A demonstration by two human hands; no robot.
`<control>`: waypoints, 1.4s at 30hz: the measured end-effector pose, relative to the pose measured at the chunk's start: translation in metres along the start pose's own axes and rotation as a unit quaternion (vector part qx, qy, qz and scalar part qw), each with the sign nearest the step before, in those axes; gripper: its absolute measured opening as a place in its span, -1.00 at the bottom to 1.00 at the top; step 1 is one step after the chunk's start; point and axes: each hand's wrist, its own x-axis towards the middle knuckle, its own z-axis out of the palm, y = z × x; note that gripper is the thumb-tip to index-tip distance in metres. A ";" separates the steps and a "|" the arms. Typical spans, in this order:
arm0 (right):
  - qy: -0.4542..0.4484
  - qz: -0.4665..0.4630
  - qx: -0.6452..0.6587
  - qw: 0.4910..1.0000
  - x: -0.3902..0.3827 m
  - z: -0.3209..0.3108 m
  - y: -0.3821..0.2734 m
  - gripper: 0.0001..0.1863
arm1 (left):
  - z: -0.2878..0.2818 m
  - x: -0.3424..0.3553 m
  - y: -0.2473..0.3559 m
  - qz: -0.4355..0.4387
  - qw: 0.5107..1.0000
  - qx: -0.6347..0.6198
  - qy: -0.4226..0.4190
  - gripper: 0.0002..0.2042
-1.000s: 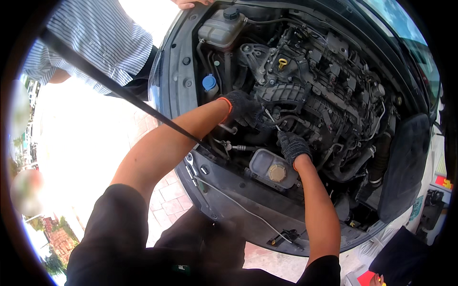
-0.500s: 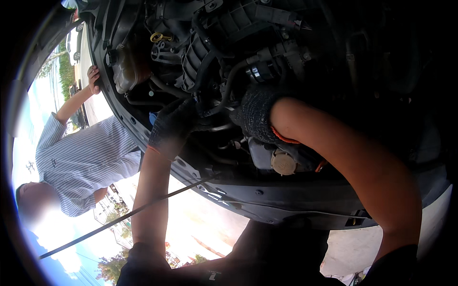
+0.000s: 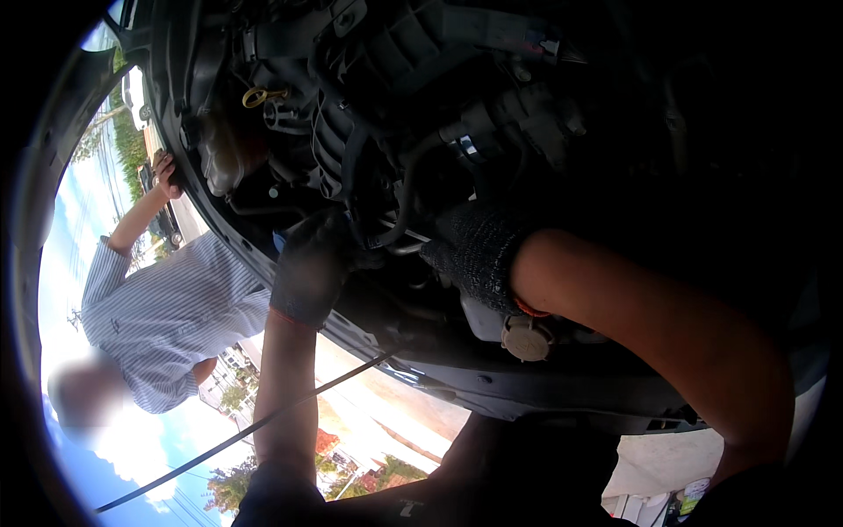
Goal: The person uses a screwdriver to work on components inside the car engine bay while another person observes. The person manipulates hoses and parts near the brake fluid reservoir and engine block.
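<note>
Both my hands wear dark knit gloves and reach into a car's engine bay. My left hand [image 3: 309,270] has its fingers curled beside a black hose [image 3: 354,189]; what they grip, if anything, is hidden. To its right, my right hand [image 3: 479,259] is closed with its fingertips at the end of a slim silver metal bar [image 3: 416,235], which runs toward the left hand. A curved black hose [image 3: 407,200] passes between the hands. Just below the right hand sits a pale reservoir with a round beige cap [image 3: 527,339]. Deep shadow hides the parts under both hands.
A thin prop rod [image 3: 255,428] slants across my left forearm. Along the near side runs the bay's front edge [image 3: 483,379]. A translucent tank [image 3: 221,156] and a yellow dipstick loop [image 3: 255,97] lie far left. Another person in a striped shirt [image 3: 167,316] rests a hand on the car's edge.
The view has shifted, so the engine bay sits lower in the picture. Both hands stay at the same spot among the hoses, with the right hand turned slightly and the reservoir cap showing below it.
</note>
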 end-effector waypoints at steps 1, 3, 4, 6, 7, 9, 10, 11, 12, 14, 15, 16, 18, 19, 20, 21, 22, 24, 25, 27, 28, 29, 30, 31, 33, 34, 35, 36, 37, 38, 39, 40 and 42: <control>-0.003 0.001 -0.003 1.000 0.000 0.003 0.000 -0.60 | 0.000 -0.001 -0.003 -0.017 0.999 -0.027 0.007 -0.65; -0.005 0.003 -0.007 1.000 0.000 0.004 0.001 -0.61 | 0.000 -0.001 0.001 -0.075 0.984 -0.161 0.006 -0.64; -0.006 0.003 -0.008 1.000 0.000 0.005 0.000 -0.61 | 0.000 0.000 0.013 -0.113 0.957 -0.266 -0.003 -0.64; -0.008 0.001 -0.012 1.000 -0.001 0.007 0.001 -0.62 | 0.000 -0.003 0.020 -0.124 0.949 -0.290 -0.003 -0.64; -0.011 0.000 -0.016 1.000 -0.002 0.007 0.000 -0.62 | -0.001 -0.005 0.019 -0.097 0.973 -0.210 0.004 -0.64; -0.013 0.004 -0.027 1.000 -0.004 0.008 0.001 -0.62 | -0.003 -0.010 0.022 -0.105 0.972 -0.209 0.008 -0.64; -0.011 0.033 -0.030 0.999 -0.014 0.004 0.004 -0.63 | -0.001 -0.002 0.031 -0.128 0.947 -0.293 -0.017 -0.64; -0.008 0.063 -0.035 0.997 -0.023 0.000 0.007 -0.63 | 0.002 0.006 0.037 -0.153 0.913 -0.375 -0.045 -0.64; -0.007 0.073 -0.043 0.996 -0.025 -0.004 0.011 -0.63 | 0.002 0.006 0.038 -0.149 0.920 -0.359 -0.045 -0.67; -0.003 0.100 -0.058 0.993 -0.032 -0.014 0.013 -0.64 | 0.005 0.011 0.041 -0.139 0.933 -0.328 -0.053 -0.72; -0.012 0.037 -0.071 0.997 -0.011 -0.014 0.015 -0.64 | -0.005 -0.013 0.033 -0.131 0.955 -0.267 0.005 -0.72; -0.011 0.057 -0.083 0.995 -0.014 -0.019 0.016 -0.65 | -0.002 -0.010 0.024 -0.093 0.970 -0.225 -0.009 -0.71; -0.007 0.079 -0.103 0.992 -0.015 -0.024 0.015 -0.65 | 0.000 -0.010 0.018 -0.074 0.972 -0.221 -0.010 -0.69; -0.006 0.085 -0.111 0.990 -0.015 -0.022 0.015 -0.65 | 0.000 -0.013 0.020 -0.094 0.961 -0.259 0.002 -0.68; -0.003 0.107 -0.110 0.988 -0.021 -0.024 0.015 -0.66 | 0.004 -0.008 0.023 -0.110 0.947 -0.301 -0.003 -0.67; 0.000 0.126 -0.110 0.986 -0.027 -0.026 0.016 -0.66 | 0.004 0.000 0.030 -0.135 0.928 -0.348 -0.017 -0.67; 0.000 0.121 -0.110 0.987 -0.025 -0.023 0.016 -0.66 | 0.002 0.000 0.036 -0.169 0.906 -0.388 -0.012 -0.68; -0.003 0.102 -0.109 0.989 -0.019 -0.017 0.014 -0.67 | -0.001 -0.004 0.034 -0.198 0.881 -0.429 0.000 -0.68; -0.006 0.099 -0.109 0.989 -0.020 -0.018 0.011 -0.67 | -0.002 -0.005 0.031 -0.191 0.880 -0.434 -0.004 -0.68; -0.009 0.092 -0.107 0.990 -0.021 -0.018 0.005 -0.68 | -0.004 -0.007 0.032 -0.191 0.875 -0.445 -0.004 -0.68; -0.007 0.104 -0.105 0.989 -0.026 -0.019 0.004 -0.68 | -0.003 -0.003 0.037 -0.193 0.871 -0.451 -0.013 -0.68; -0.005 0.112 -0.101 0.989 -0.030 -0.020 0.002 -0.68 | -0.002 0.001 0.041 -0.195 0.867 -0.458 -0.024 -0.68; -0.002 0.123 -0.097 0.988 -0.035 -0.022 0.001 -0.69 | 0.000 0.006 0.043 -0.189 0.860 -0.472 -0.039 -0.68; -0.001 0.104 -0.095 0.990 -0.030 -0.015 0.001 -0.69 | 0.000 0.000 0.040 -0.190 0.857 -0.478 -0.027 -0.68; -0.003 0.064 -0.082 0.995 -0.022 -0.009 -0.001 -0.71 | -0.004 -0.013 0.031 -0.095 0.964 -0.248 -0.022 -0.69; -0.005 0.074 -0.075 0.994 -0.027 -0.010 -0.003 -0.71 | -0.006 -0.010 0.026 0.018 0.998 -0.007 -0.053 -0.69; -0.007 0.084 -0.066 0.994 -0.030 -0.010 -0.006 -0.72 | -0.006 -0.006 0.026 0.138 0.960 0.232 -0.076 -0.69; -0.009 0.096 -0.060 0.994 -0.033 -0.011 -0.006 -0.73 | -0.002 0.000 0.027 0.065 0.993 0.072 -0.072 -0.69; -0.007 0.082 -0.056 0.995 -0.028 -0.007 -0.005 -0.74 | 0.003 -0.002 0.031 -0.025 0.995 -0.077 -0.051 -0.69; -0.006 0.065 -0.054 0.996 -0.024 -0.004 -0.004 -0.74 | 0.004 -0.004 0.030 -0.064 0.985 -0.157 -0.043 -0.70; -0.006 0.052 -0.048 0.997 -0.021 0.000 -0.004 -0.75 | 0.006 -0.007 0.030 -0.100 0.966 -0.236 -0.029 -0.70; -0.009 0.050 -0.043 0.998 -0.020 0.000 -0.004 -0.76 | 0.006 -0.008 0.028 -0.086 0.963 -0.252 -0.041 -0.70; -0.010 0.046 -0.036 0.998 -0.018 0.002 -0.004 -0.77 | 0.008 -0.008 0.030 -0.076 0.968 -0.233 -0.048 -0.70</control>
